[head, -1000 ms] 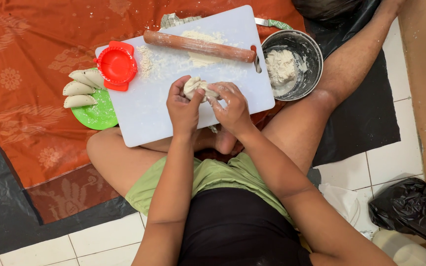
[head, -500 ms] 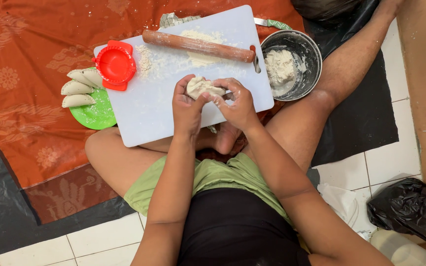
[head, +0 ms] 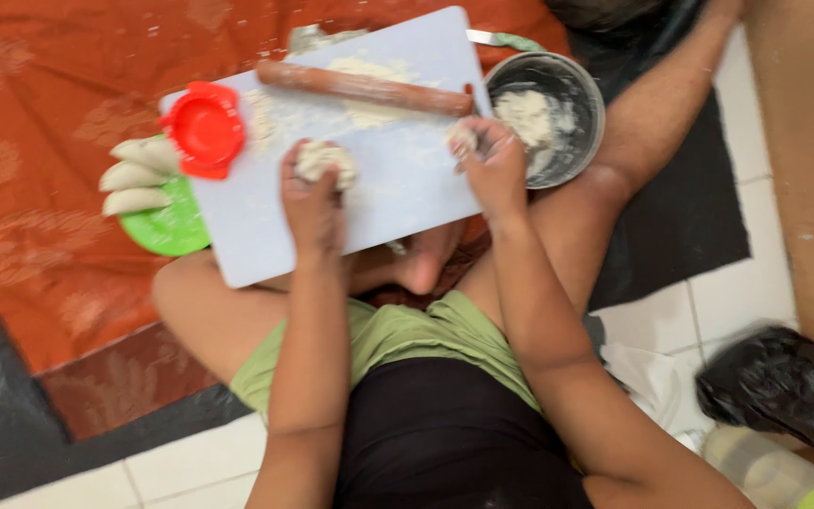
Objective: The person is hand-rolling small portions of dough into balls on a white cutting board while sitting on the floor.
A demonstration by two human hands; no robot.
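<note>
Seen from the head camera, the two hands, which were joined around one lump of dough half a second ago, are now sitting apart over the white cutting board (head: pixel 266 236). The left hand (head: pixel 313 203) is gripping a rough dough ball (head: pixel 324 160) near the board's middle, fingers curled closed around it. The right hand (head: pixel 494 165) is pinching a smaller dough piece (head: pixel 463 139) at the board's right edge, just beside the metal bowl (head: pixel 581 90) holding more dough. A wooden rolling pin (head: pixel 365 88) is lying across the floured top of the board. A red dumpling press (head: pixel 204 129) is resting on the board's left corner, touching a green plate (head: pixel 176 226) carrying three folded dumplings (head: pixel 134 176). The board is lying across the person's crossed legs, hiding the lap beneath.
</note>
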